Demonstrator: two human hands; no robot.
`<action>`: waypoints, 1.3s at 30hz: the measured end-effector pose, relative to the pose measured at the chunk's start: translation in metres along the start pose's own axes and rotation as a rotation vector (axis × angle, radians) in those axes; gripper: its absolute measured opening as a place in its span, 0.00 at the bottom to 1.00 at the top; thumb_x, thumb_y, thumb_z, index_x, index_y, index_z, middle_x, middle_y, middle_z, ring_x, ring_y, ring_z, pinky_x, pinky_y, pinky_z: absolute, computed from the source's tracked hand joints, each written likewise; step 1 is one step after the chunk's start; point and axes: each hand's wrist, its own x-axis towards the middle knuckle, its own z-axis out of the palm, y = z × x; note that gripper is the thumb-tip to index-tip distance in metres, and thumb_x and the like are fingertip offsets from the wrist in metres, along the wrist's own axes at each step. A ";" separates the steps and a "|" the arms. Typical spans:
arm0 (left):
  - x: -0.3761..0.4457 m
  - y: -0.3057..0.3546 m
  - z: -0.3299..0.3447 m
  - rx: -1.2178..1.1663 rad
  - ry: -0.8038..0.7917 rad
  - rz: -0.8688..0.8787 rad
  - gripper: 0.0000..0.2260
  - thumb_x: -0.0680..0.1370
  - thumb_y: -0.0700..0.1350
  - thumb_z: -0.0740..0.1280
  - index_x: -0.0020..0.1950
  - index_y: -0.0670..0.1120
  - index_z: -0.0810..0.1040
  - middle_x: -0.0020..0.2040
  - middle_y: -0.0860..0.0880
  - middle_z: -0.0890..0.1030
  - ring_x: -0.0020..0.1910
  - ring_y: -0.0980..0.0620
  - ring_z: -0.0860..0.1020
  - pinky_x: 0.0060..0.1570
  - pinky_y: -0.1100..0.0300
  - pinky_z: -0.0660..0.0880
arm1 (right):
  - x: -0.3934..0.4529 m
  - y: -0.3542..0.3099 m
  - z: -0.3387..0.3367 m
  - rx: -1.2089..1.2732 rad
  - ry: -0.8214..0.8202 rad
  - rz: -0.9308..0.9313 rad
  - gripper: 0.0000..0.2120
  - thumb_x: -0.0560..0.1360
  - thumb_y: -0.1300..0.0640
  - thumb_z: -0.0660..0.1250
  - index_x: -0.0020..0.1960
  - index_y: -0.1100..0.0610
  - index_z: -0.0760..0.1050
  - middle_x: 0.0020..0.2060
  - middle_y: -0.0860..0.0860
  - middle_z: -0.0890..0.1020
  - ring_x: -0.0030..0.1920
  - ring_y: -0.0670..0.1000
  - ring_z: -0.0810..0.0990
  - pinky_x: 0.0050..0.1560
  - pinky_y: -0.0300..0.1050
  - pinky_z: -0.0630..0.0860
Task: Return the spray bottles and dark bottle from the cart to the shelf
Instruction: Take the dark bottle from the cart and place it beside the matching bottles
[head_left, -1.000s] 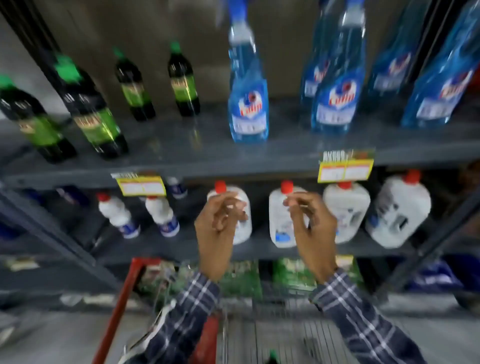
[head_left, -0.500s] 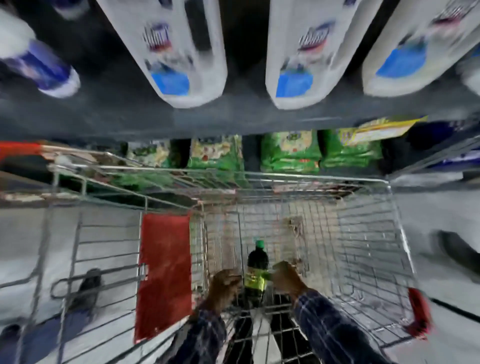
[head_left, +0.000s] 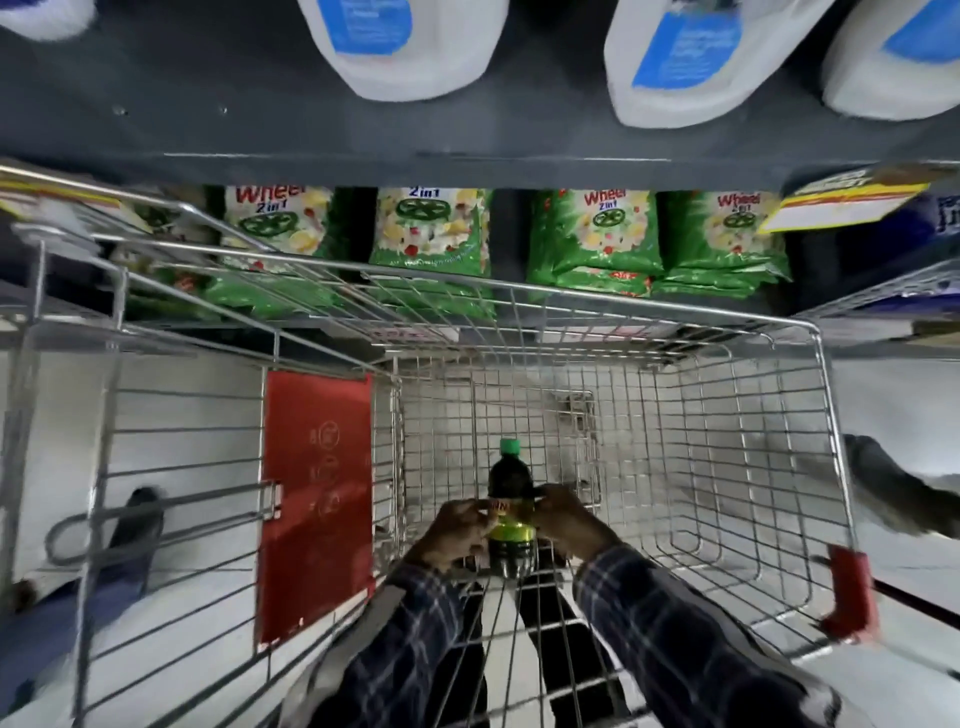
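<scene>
The dark bottle (head_left: 510, 512) stands upright inside the wire shopping cart (head_left: 727, 467), near the basket's near end, green cap (head_left: 509, 446) uppermost. A yellow-and-green label (head_left: 511, 525) wraps its middle; the print on it is partly covered by fingers and cannot be read.

The left hand (head_left: 453, 532) is curled against the bottle's left side, fingers closed onto the label band. The right hand (head_left: 569, 522) mirrors it on the right side, fingers wrapped round the same band. Both hands are in contact with the bottle. The bottle's base is seen through the grid; whether it rests on the basket floor or is lifted clear cannot be told. Both forearms wear blue plaid sleeves (head_left: 691, 639), cut off at the lower edge of the view.

A red panel (head_left: 316, 499) hangs on the cart's child-seat flap to the left. A red handle end (head_left: 852, 592) shows at the right rim, blurred.

Beyond the cart, a grey shelf (head_left: 363, 135) carries white jugs with blue labels (head_left: 410, 47); their tops are out of view. On the level below lie green detergent packets (head_left: 592, 239) marked "Wheel 2in1", partly screened by the cart's wire rim. A yellow price tag (head_left: 841, 202) hangs at the shelf edge, its text illegible.

A dark blurred shape lies on the floor at the right and another at the left; neither can be identified.
</scene>
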 end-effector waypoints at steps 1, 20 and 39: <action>-0.014 0.006 0.000 0.022 -0.025 0.026 0.15 0.78 0.39 0.68 0.64 0.37 0.75 0.53 0.46 0.81 0.53 0.46 0.80 0.50 0.54 0.82 | -0.013 -0.007 -0.003 0.021 -0.021 -0.037 0.19 0.75 0.62 0.71 0.63 0.69 0.75 0.59 0.66 0.81 0.57 0.64 0.82 0.63 0.61 0.77; -0.372 0.271 -0.019 0.199 0.081 1.096 0.14 0.69 0.29 0.74 0.50 0.42 0.79 0.49 0.33 0.82 0.52 0.46 0.80 0.55 0.50 0.76 | -0.384 -0.215 -0.088 0.146 0.138 -1.109 0.21 0.73 0.69 0.72 0.64 0.65 0.74 0.60 0.59 0.83 0.59 0.51 0.81 0.63 0.47 0.78; -0.570 0.470 -0.114 -0.076 0.317 1.541 0.23 0.73 0.32 0.72 0.68 0.39 0.74 0.60 0.39 0.82 0.58 0.47 0.81 0.65 0.48 0.76 | -0.530 -0.505 -0.064 0.090 0.228 -1.600 0.21 0.77 0.70 0.65 0.69 0.63 0.71 0.62 0.63 0.80 0.66 0.61 0.77 0.70 0.60 0.72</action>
